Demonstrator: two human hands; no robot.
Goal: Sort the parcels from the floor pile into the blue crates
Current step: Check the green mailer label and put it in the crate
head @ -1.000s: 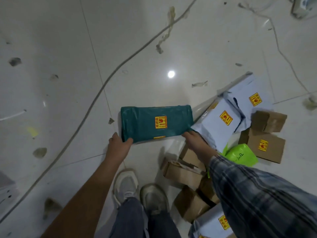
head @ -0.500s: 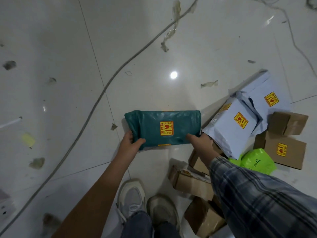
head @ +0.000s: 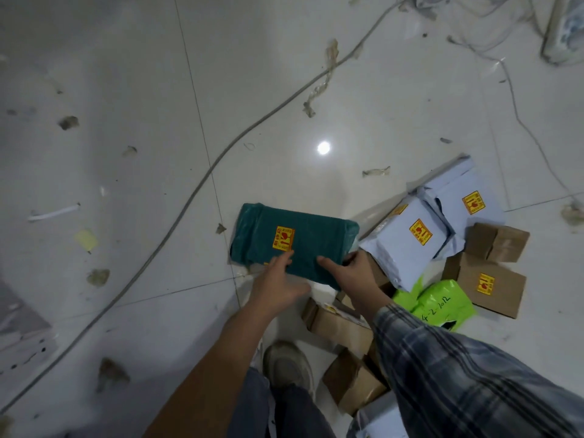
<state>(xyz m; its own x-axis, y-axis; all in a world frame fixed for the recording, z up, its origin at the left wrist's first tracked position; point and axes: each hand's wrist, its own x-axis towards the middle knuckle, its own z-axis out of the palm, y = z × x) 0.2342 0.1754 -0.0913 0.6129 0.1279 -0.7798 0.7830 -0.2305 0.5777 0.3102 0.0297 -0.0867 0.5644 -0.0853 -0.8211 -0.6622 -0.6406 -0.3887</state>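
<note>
A teal plastic parcel (head: pixel 311 237) with a yellow-red sticker is held tilted above the floor. My right hand (head: pixel 350 276) grips its lower right corner, thumb on top and fingers round the edge. My left hand (head: pixel 278 282) touches the parcel's near edge by the sticker with straight fingers. The floor pile lies to the right: two white mailers (head: pixel 407 248), a lime green bag (head: pixel 439 301) and several cardboard boxes (head: pixel 493 282). No blue crate is in view.
A grey cable (head: pixel 196 197) runs diagonally across the white tiled floor, with scraps of tape and paper scattered about. My shoe (head: pixel 287 365) stands beside more boxes (head: pixel 350 380). Thin wires (head: pixel 518 115) trail at the upper right. A grey object (head: pixel 19 330) sits at the left edge.
My left hand let go of the parcel's left end and moved to its near edge by the sticker. The parcel tilted, its right end now lower, still in my right hand.
</note>
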